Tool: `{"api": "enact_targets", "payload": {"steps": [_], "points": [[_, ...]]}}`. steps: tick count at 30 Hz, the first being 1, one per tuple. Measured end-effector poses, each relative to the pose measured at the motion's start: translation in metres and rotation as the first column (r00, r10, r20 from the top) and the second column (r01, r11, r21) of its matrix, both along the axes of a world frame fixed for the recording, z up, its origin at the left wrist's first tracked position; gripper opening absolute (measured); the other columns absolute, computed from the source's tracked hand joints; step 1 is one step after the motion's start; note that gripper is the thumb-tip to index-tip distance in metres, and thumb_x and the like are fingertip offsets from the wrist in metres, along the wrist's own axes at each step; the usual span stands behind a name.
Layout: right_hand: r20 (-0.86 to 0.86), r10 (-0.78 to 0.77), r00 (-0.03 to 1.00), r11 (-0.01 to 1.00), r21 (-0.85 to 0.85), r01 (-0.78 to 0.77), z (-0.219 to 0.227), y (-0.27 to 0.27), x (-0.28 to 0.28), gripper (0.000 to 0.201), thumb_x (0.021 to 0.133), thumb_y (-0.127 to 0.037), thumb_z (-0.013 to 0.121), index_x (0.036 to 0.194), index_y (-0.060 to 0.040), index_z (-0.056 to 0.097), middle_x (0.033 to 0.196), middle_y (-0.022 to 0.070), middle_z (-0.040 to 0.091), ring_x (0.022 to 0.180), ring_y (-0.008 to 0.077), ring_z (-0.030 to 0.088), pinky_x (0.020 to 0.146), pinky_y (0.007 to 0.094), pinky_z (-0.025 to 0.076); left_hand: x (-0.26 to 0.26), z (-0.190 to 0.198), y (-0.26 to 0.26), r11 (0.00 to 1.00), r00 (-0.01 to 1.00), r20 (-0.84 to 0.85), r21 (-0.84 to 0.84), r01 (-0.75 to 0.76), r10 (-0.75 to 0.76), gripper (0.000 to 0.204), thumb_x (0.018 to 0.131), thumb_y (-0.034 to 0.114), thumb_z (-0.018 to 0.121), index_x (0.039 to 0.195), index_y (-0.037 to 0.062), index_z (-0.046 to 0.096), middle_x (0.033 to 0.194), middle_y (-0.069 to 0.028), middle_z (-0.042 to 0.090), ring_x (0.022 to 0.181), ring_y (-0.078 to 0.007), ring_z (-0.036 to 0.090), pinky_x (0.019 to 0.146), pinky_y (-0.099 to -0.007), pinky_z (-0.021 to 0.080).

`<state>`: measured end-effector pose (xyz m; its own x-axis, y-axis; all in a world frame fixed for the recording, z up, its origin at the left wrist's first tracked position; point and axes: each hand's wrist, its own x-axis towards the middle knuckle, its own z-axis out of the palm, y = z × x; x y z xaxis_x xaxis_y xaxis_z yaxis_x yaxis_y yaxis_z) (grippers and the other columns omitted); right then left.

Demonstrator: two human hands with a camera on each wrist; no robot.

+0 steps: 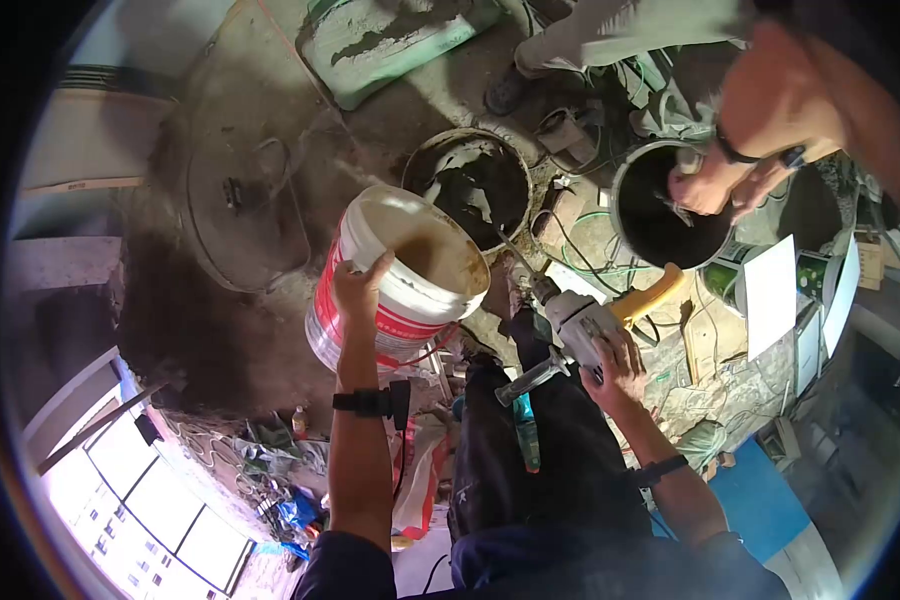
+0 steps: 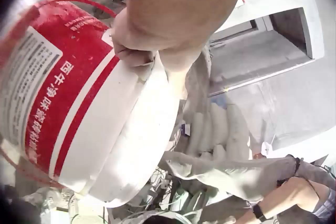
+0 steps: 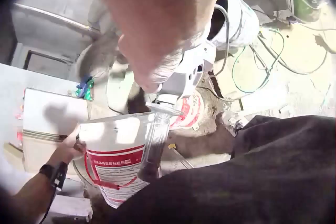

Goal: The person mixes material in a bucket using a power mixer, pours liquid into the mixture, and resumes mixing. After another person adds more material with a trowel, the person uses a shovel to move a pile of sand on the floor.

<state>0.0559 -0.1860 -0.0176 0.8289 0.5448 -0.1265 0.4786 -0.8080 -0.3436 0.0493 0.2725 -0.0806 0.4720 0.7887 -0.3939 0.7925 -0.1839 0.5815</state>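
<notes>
My left hand (image 1: 358,290) grips the rim of a white plastic bucket (image 1: 400,315) with red bands, thumb at the lip and fingers down the outside. The bucket tilts, and a brown residue coats its inner wall. In the left wrist view the fingers (image 2: 134,50) are curled at the rim beside the red label. My right hand (image 1: 618,372) holds a grey electric drill (image 1: 582,318) around its body. The drill has a yellow rear handle (image 1: 655,295) and a side handle (image 1: 530,382). A thin rod runs from its chuck toward the dark-mouthed bucket (image 1: 515,205) behind.
Another person's hands (image 1: 715,185) reach into a second bucket (image 1: 620,205) at right. Cables (image 1: 580,240) lie between the buckets. A filled sack (image 1: 390,50) lies at the back, a round lid-like disc (image 1: 245,215) on the floor at left. White boards (image 1: 770,300) stand at right.
</notes>
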Motion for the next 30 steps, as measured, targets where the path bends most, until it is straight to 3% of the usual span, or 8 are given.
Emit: {"api": "enact_targets", "payload": {"steps": [1,8,14,17,22,25,30], "points": [[-0.004,-0.003,1.0,1.0,0.003,0.003,0.001,0.0,0.001,0.063,0.071,-0.023,0.079,0.128,-0.0099,0.055,0.132,0.0171,0.054,0.124,0.045,0.051,0.098,0.0554,0.048,0.004,-0.002,0.003,0.999,0.998,0.06,-0.04,0.022,-0.02,0.099,0.055,0.065,0.087,0.111,-0.0126,0.062,0.096,-0.022,0.07,0.091,-0.03,0.068,0.08,-0.0402,0.053],[-0.012,-0.002,1.0,1.0,0.03,0.002,0.0,-0.002,0.002,0.058,0.072,-0.023,0.078,0.125,-0.0094,0.058,0.13,0.0154,0.056,0.124,0.0441,0.052,0.099,0.0548,0.048,0.023,0.007,-0.008,0.997,0.999,-0.01,0.067,0.036,-0.035,0.099,0.054,0.065,0.088,0.11,-0.0127,0.063,0.097,-0.023,0.071,0.091,-0.0317,0.069,0.08,-0.0413,0.053],[-0.014,-0.002,1.0,1.0,0.026,0.003,-0.001,-0.004,0.003,0.056,0.072,-0.024,0.078,0.123,-0.009,0.059,0.13,0.0148,0.056,0.124,0.0438,0.052,0.099,0.0549,0.048,0.025,0.009,-0.008,0.998,0.998,-0.015,-0.028,0.055,-0.056,0.095,0.055,0.062,0.089,0.109,-0.0124,0.064,0.097,-0.0227,0.071,0.09,-0.0316,0.069,0.08,-0.0404,0.053],[-0.016,0.005,1.0,1.0,0.02,-0.004,-0.002,-0.004,0.002,0.055,0.072,-0.024,0.078,0.122,-0.0089,0.06,0.13,0.0147,0.056,0.124,0.0437,0.052,0.099,0.0548,0.048,0.025,0.009,-0.009,0.998,0.999,0.009,0.053,0.036,-0.037,0.095,0.055,0.062,0.09,0.108,-0.0122,0.064,0.096,-0.022,0.071,0.088,-0.0306,0.069,0.079,-0.0392,0.053],[-0.012,0.008,1.0,1.0,0.028,-0.008,0.001,-0.003,0.004,0.055,0.072,-0.025,0.078,0.122,-0.0087,0.06,0.13,0.0148,0.056,0.124,0.0437,0.052,0.098,0.0548,0.048,0.034,0.023,-0.01,0.994,0.997,-0.033,-0.082,0.072,-0.075,0.097,0.055,0.064,0.088,0.11,-0.013,0.063,0.099,-0.0239,0.07,0.093,-0.0329,0.069,0.082,-0.0415,0.053],[-0.025,0.001,1.0,0.999,0.044,0.0,0.002,-0.003,0.005,0.055,0.072,-0.025,0.079,0.122,-0.009,0.06,0.129,0.0149,0.056,0.124,0.0437,0.052,0.098,0.055,0.049,0.029,0.003,-0.008,0.997,0.998,-0.002,0.039,0.07,-0.07,0.099,0.055,0.065,0.088,0.11,-0.0136,0.063,0.099,-0.0244,0.069,0.094,-0.0335,0.068,0.083,-0.0424,0.053],[-0.039,-0.012,0.999,0.999,0.05,0.014,-0.002,-0.005,0.003,0.053,0.073,-0.025,0.078,0.121,-0.0106,0.06,0.129,0.0144,0.057,0.123,0.0437,0.052,0.098,0.0549,0.049,0.024,-0.009,-0.005,0.998,0.997,0.015,0.01,0.07,-0.07,0.101,0.054,0.067,0.087,0.109,-0.0139,0.062,0.099,-0.0248,0.069,0.093,-0.0344,0.068,0.083,-0.0425,0.053]]}}
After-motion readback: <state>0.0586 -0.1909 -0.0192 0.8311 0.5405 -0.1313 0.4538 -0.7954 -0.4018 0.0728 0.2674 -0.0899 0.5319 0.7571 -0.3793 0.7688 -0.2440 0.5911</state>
